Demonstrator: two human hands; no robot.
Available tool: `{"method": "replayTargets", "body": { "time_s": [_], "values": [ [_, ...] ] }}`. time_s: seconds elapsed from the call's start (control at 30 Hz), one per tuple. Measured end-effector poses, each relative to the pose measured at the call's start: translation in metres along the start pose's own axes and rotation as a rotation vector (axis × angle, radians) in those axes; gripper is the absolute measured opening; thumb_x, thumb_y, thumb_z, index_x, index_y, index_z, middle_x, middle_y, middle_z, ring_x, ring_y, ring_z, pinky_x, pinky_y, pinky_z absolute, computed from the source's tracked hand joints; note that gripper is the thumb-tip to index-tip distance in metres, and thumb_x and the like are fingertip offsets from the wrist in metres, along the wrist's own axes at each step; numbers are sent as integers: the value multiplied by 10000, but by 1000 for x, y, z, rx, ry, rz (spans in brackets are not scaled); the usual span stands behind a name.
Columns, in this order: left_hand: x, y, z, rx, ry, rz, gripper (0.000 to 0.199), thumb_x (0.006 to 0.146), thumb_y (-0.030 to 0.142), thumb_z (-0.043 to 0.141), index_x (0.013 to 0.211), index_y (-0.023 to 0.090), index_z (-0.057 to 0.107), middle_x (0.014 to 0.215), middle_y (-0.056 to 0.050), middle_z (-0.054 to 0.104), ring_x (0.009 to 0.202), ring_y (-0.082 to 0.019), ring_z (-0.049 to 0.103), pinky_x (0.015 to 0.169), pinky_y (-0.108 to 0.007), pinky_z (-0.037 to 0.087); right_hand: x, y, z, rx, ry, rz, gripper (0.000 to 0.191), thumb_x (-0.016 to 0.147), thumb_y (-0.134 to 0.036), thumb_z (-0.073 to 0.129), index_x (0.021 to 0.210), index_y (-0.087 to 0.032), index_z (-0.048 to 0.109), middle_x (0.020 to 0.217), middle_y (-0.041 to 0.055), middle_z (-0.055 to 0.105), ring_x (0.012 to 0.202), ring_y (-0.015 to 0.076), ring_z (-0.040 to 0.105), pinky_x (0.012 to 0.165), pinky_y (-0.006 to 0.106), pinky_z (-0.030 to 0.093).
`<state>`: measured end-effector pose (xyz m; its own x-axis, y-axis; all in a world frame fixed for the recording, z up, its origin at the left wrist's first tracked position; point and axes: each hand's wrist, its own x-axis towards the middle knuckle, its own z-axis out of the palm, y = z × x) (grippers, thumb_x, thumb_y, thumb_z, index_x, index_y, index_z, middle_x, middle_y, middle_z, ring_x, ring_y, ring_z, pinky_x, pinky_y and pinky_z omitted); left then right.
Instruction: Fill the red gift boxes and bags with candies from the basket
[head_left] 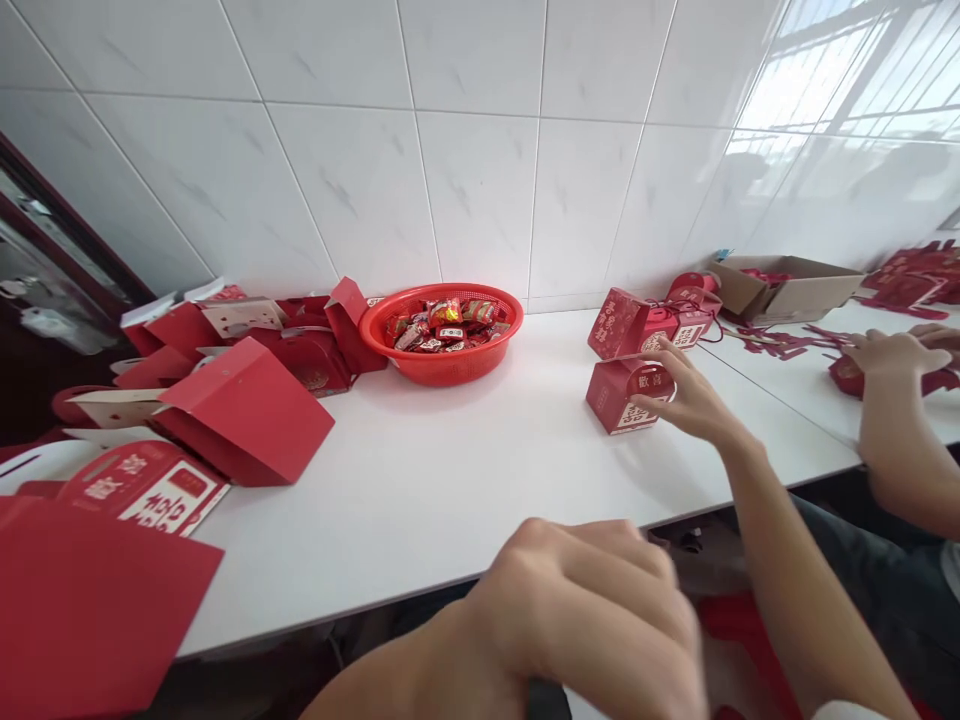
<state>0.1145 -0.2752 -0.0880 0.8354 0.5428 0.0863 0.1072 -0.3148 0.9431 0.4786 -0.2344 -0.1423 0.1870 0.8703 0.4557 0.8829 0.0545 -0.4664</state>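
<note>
A small red gift box point(626, 395) with white and gold characters and a rounded top flap stands closed on the white table point(465, 470). My right hand point(671, 390) reaches it from the right, with thumb and fingers gripping its top and side. Close to the camera, my left hand point(585, 600) hangs in front of the table edge, its fingers curled in. Whatever it may hold is hidden, though something dark point(547, 698) shows below it. Behind the gripped box are several more red gift boxes point(652, 318), some with cords.
A red plastic basket point(435, 370) of wrapped sweets point(446, 325) stands near the tiled wall. Many red boxes point(247, 410), some with raised flaps, crowd the left. On the right are a cardboard box point(795, 295), red ribbons point(787, 340) and a co-worker's hands point(896, 355).
</note>
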Motion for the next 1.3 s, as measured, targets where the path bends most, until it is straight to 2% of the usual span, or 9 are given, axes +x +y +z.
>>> {"method": "replayTargets", "body": {
  "time_s": [0.07, 0.13, 0.27, 0.43, 0.67, 0.87, 1.07, 1.2, 1.3],
  "values": [
    [19, 1, -2, -96, -142, 200, 464, 877, 561, 601, 542, 249, 529, 528, -11, 568, 564, -174, 538, 662, -381, 454, -16, -13, 26, -65, 229, 170, 847, 770, -638, 696, 1430, -172, 441, 1574, 254, 347, 1485, 453, 300, 1113, 642, 364],
    [30, -9, 3, -144, -89, 302, 379, 823, 350, 675, 537, 217, 464, 524, 14, 556, 576, -146, 514, 712, -355, 440, -27, -25, 53, -112, 326, 311, 971, 773, -688, 681, 1496, -136, 338, 1592, 324, 248, 1438, 513, 333, 1031, 679, 411],
    [28, -38, 12, -89, 26, 233, 264, 745, 151, 657, 576, 200, 461, 560, 32, 543, 617, -128, 481, 714, -317, 408, -29, -28, 81, -168, 438, 358, 818, 818, -575, 657, 1466, -170, 368, 1545, 323, 295, 1335, 522, 428, 901, 674, 481],
    [17, -63, -2, -22, 55, 153, 274, 810, 194, 632, 597, 196, 459, 590, 21, 514, 625, -131, 479, 660, -289, 393, -18, 17, 51, -65, 402, 468, 698, 732, -387, 647, 1375, -192, 459, 1236, 208, 590, 1128, 407, 598, 912, 584, 509],
    [12, -80, -20, 48, 53, 57, 301, 878, 251, 617, 618, 193, 477, 624, 14, 527, 647, -134, 510, 660, -274, 403, -3, 74, -5, 427, 100, 293, 1081, 587, -473, 831, 1509, -287, 298, 1533, 147, 471, 1358, 348, 494, 1074, 545, 454],
    [5, -88, -36, 93, 105, -5, 328, 909, 301, 598, 626, 194, 474, 637, 11, 540, 639, -136, 518, 650, -270, 408, 3, 82, -19, 526, -110, 398, 983, 608, -515, 862, 1459, -275, 431, 1323, 161, 642, 1149, 365, 644, 946, 550, 543],
    [12, -94, -42, 138, 104, -35, 346, 914, 317, 590, 624, 194, 447, 640, 17, 533, 626, -129, 499, 640, -260, 407, 1, 41, 19, 22, 315, 412, 1232, 619, -750, 770, 1563, -163, 240, 1559, 273, 366, 1407, 466, 393, 1044, 630, 448],
    [17, -95, -45, 161, 71, -40, 339, 920, 327, 588, 631, 196, 467, 655, 10, 549, 652, -139, 518, 659, -262, 421, 14, 24, 39, -139, 384, 444, 1092, 714, -685, 714, 1555, -164, 251, 1528, 285, 375, 1377, 489, 406, 1002, 660, 441],
    [14, -98, -50, 195, 83, -45, 349, 931, 336, 576, 633, 196, 457, 655, 11, 543, 653, -139, 516, 670, -260, 425, 20, 40, 32, -127, 361, 401, 873, 720, -533, 709, 1463, -193, 404, 1408, 225, 524, 1294, 438, 493, 1011, 618, 443]
  ]
}}
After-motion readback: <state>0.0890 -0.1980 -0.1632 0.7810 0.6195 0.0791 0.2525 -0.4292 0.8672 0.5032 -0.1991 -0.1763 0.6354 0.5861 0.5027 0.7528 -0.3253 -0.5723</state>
